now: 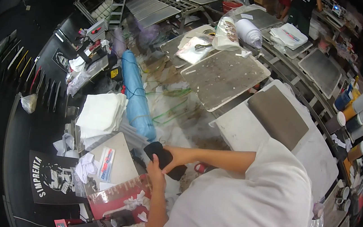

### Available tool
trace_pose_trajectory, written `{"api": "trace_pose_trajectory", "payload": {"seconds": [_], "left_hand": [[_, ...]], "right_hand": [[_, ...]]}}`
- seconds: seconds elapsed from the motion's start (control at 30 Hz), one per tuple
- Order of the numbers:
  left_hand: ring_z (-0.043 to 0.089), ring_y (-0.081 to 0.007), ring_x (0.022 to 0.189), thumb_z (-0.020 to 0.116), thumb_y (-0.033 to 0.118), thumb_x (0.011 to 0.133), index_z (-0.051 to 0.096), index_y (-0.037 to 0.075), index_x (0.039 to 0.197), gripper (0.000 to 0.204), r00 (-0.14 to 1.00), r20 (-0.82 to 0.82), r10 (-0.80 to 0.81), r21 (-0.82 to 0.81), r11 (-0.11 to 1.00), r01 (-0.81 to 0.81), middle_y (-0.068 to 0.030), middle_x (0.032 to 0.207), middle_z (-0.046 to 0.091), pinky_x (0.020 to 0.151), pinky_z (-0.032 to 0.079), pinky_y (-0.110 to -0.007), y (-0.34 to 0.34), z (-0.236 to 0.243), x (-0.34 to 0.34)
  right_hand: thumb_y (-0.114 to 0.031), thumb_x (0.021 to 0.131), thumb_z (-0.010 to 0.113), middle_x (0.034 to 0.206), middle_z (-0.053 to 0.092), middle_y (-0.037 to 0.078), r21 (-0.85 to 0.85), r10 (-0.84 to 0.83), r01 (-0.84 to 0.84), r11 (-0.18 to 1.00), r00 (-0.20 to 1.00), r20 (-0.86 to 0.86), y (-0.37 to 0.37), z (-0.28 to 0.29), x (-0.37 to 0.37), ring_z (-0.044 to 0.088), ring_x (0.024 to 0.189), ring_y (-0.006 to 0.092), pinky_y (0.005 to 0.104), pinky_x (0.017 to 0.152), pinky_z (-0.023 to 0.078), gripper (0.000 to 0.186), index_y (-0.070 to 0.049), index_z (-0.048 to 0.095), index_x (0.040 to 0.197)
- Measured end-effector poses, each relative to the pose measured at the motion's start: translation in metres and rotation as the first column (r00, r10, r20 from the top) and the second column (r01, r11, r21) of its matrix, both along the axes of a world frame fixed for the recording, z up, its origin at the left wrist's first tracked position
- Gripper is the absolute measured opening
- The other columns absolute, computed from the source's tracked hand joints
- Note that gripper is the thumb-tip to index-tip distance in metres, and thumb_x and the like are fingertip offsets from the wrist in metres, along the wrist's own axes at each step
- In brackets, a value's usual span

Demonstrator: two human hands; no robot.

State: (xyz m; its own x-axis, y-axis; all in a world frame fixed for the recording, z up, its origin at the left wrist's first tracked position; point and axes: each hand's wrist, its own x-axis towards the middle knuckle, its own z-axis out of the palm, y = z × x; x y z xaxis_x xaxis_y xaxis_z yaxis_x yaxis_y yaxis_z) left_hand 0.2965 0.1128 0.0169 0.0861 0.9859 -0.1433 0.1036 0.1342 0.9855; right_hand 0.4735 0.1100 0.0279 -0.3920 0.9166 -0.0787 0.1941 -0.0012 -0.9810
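My left hand and my right hand are both closed round a flat black object, low in the middle of the view; it is partly hidden by my fingers. Just left of it lies a pale board with a small printed strip and crumpled white paper. Below my left hand is red equipment with a clear sheet over part of it. A stack of white cloths or sheets sits up and left, beside a long blue wrapped roll.
Worn boards and a brown pad lie on benches at right, near containers. A ladder stands at back. Two other people are at top right. A black printed panel is at lower left; cables cross the floor.
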Motion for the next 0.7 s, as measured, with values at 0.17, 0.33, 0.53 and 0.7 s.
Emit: {"api": "trace_pose_trajectory", "payload": {"seconds": [0.17, 0.33, 0.53, 0.7], "left_hand": [[0.055, -0.0155, 0.088, 0.057, 0.028, 0.098, 0.06, -0.004, 0.111, 0.034, 0.989, -0.018, 0.147, -0.001, 0.989, -0.147, -0.0093, 0.1, 0.061, 0.081, 0.046, -0.03, -0.007, 0.01, 0.001], [0.052, -0.0207, 0.108, 0.072, -0.001, 0.076, 0.053, 0.009, 0.133, 0.061, 0.969, -0.136, 0.204, 0.434, 0.892, -0.127, -0.0125, 0.127, 0.056, 0.091, 0.043, -0.036, -0.019, 0.04, -0.019], [0.052, -0.0232, 0.12, 0.08, 0.003, 0.072, 0.038, 0.002, 0.143, 0.082, 0.914, -0.114, -0.389, 0.178, 0.897, 0.404, -0.0133, 0.134, 0.052, 0.102, 0.041, -0.034, -0.043, 0.019, -0.018], [0.056, -0.0201, 0.111, 0.078, 0.002, 0.076, 0.044, 0.0, 0.13, 0.064, 0.971, 0.237, -0.039, 0.039, 0.999, 0.031, -0.0135, 0.123, 0.056, 0.095, 0.046, -0.031, -0.062, 0.013, -0.021]], "right_hand": [[-0.025, 0.053, 0.084, 0.11, 0.062, 0.022, -0.027, 0.09, -0.087, 0.996, 0.981, 0.17, 0.004, 0.005, -0.008, 0.063, 0.1, 0.0318, 0.0358, 0.086, 0.051, 0.094, 0.005, 0.04, 0.131], [-0.021, 0.054, 0.075, 0.088, 0.069, 0.019, -0.128, -0.054, 0.071, 0.989, 0.989, 0.135, 0.01, 0.013, 0.004, 0.068, 0.082, 0.0291, 0.0371, 0.071, 0.054, 0.055, 0.004, 0.064, 0.102], [-0.02, 0.053, 0.068, 0.076, 0.069, 0.018, -0.122, 0.099, -0.062, 0.991, 0.94, 0.327, -0.006, 0.023, -0.006, 0.066, 0.07, 0.028, 0.038, 0.063, 0.052, 0.039, 0.0, 0.072, 0.087], [-0.032, 0.069, 0.079, 0.097, 0.066, 0.012, -0.15, -0.074, 0.085, 0.985, 0.995, 0.074, -0.015, 0.007, -0.018, 0.062, 0.087, 0.0206, 0.0332, 0.074, 0.05, 0.064, -0.004, 0.055, 0.122]]}}
